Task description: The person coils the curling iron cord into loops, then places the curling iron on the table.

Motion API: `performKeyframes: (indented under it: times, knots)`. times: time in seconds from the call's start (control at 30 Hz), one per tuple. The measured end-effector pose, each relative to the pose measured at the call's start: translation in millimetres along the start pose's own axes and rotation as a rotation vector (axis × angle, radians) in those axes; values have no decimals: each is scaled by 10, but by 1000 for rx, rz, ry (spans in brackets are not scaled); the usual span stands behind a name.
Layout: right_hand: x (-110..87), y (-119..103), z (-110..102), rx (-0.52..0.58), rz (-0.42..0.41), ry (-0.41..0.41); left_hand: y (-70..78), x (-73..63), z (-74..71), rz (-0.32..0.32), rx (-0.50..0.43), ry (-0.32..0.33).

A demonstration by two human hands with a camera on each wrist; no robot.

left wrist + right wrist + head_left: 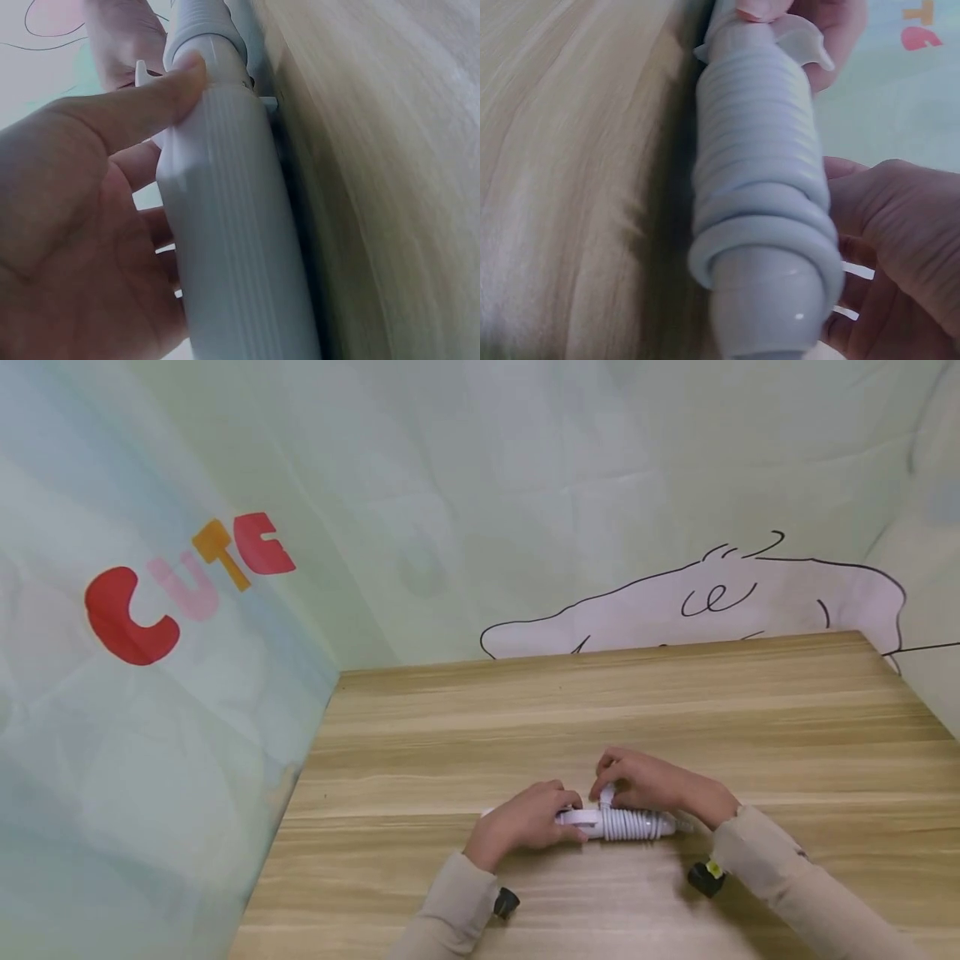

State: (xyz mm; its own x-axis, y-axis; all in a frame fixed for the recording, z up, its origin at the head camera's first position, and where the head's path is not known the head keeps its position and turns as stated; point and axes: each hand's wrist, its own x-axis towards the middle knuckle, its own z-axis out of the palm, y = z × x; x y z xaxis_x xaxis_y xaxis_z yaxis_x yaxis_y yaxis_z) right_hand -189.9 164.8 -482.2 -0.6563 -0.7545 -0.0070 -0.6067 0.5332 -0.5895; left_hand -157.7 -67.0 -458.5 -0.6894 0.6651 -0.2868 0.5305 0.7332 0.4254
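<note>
A white curling iron (588, 825) with a ribbed handle (232, 217) lies lengthwise close to the tabletop. Pale cord (761, 142) is wound in tight, side-by-side turns round its barrel. My left hand (528, 818) grips the iron where handle and barrel meet, its thumb lying on top in the left wrist view. Beside those fingers juts the white clamp lever (802, 37). Just past the left fingertips, my right hand (648, 779) pinches a small white end piece of the cord (607, 795), standing up from the coil; its exact shape is partly hidden by the fingers.
The wood-grain table (420, 735) reaches to a pale cloth backdrop (420, 527) behind and at the left. Black wrist cameras (506, 903) sit below both sleeves. The iron's tip (681, 825) points towards the right forearm.
</note>
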Motion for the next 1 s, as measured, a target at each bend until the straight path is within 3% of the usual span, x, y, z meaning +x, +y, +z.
performKeyframes:
  times: [0.43,0.53,1.0]
  knots:
    - [-54,-45,-20,-1,6,1,38,-8,2,-34,30,-22]
    - [-52,-55,-13,6,41,0,43,-5,3,-40,24,-19]
    - [-42,-59,-4,16,67,14,55,-11,26,-23,73,2]
